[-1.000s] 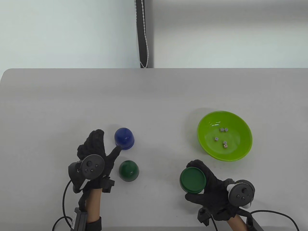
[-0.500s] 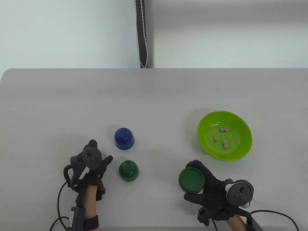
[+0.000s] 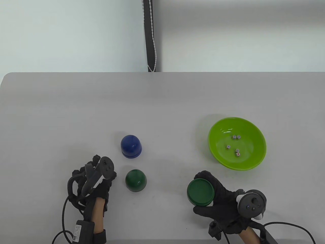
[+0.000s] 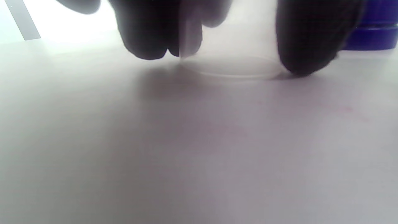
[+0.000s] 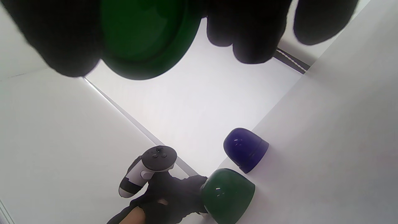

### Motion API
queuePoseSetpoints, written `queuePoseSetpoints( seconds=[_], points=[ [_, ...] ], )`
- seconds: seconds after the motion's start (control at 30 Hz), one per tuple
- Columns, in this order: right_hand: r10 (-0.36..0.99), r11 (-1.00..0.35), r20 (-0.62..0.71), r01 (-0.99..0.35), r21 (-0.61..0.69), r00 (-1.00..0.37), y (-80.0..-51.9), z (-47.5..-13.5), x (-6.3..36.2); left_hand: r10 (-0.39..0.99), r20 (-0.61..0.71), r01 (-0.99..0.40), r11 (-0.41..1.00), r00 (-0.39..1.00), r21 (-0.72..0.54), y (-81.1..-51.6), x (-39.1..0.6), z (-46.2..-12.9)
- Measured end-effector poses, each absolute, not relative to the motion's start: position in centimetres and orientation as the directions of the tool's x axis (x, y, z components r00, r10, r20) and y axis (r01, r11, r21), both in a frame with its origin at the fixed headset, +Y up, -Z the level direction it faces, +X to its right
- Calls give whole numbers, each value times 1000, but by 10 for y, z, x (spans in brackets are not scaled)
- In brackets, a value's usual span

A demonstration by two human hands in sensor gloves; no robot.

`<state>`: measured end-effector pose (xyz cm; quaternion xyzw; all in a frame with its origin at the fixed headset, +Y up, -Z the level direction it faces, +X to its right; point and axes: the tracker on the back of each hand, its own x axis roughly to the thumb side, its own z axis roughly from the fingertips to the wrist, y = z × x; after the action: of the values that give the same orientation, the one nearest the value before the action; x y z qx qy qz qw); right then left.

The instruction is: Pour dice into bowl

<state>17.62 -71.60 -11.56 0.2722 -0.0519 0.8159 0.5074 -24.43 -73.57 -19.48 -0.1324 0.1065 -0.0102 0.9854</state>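
A lime-green bowl (image 3: 256,155) at the right holds several white dice (image 3: 238,154). My right hand (image 3: 201,192) is below and left of the bowl and grips a round dark green lid (image 3: 198,189) by its rim; the lid (image 5: 140,31) fills the top of the right wrist view. A green dome cup (image 3: 135,180) and a blue dome cup (image 3: 131,146) stand mouth down at centre left. Turned on its side just left of the green cup, my left hand (image 3: 105,178) holds nothing. Its fingers (image 4: 149,34) and thumb hang apart over the bare table.
The grey table (image 3: 162,101) ends at a rounded far edge by a pale wall, where a black strip with a white cord (image 3: 151,35) hangs. Glove cables trail off the near edge by both wrists.
My left hand has drawn back from the blue cup toward the near edge and rolled onto its side beside the green cup. The right hand with the lid has drifted slightly left.
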Motion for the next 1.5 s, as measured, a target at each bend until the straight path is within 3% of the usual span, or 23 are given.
queuePoseSetpoints(
  seconds=[0.13,0.23,0.33,0.37,0.43,0.57,0.73,0.93,1.37,1.5],
  points=[
    [802,-483,490,-854,196,-341,-718,-117,175,39,-198,-68,987,979,-143,-718,-243,-188],
    [813,-481,470,-851,211,-343,-720,-119,174,136,-116,-143,988,984,-55,-701,-231,-178],
    [804,-498,476,-841,212,-357,-720,-120,173,211,34,-212,976,977,53,-682,-206,-168],
    [799,-507,480,-835,214,-362,-720,-119,173,234,174,-257,959,957,123,-674,-192,-162],
    [792,-518,484,-830,210,-372,-720,-119,172,264,325,-342,916,908,212,-662,-168,-152],
    [787,-532,481,-821,209,-388,-721,-119,171,359,539,-470,879,762,78,-646,-114,-137],
    [786,-534,479,-819,210,-390,-722,-119,171,470,659,-532,838,586,-124,-648,-66,-132],
    [790,-535,470,-817,217,-393,-723,-121,171,396,679,-501,864,618,-48,-650,-52,-122],
    [773,-563,479,-798,214,-417,-725,-122,169,373,698,-463,884,611,-67,-667,-39,-117],
    [760,-570,491,-799,191,-425,-725,-121,170,437,690,-500,857,577,-124,-670,-38,-116]
  ],
)
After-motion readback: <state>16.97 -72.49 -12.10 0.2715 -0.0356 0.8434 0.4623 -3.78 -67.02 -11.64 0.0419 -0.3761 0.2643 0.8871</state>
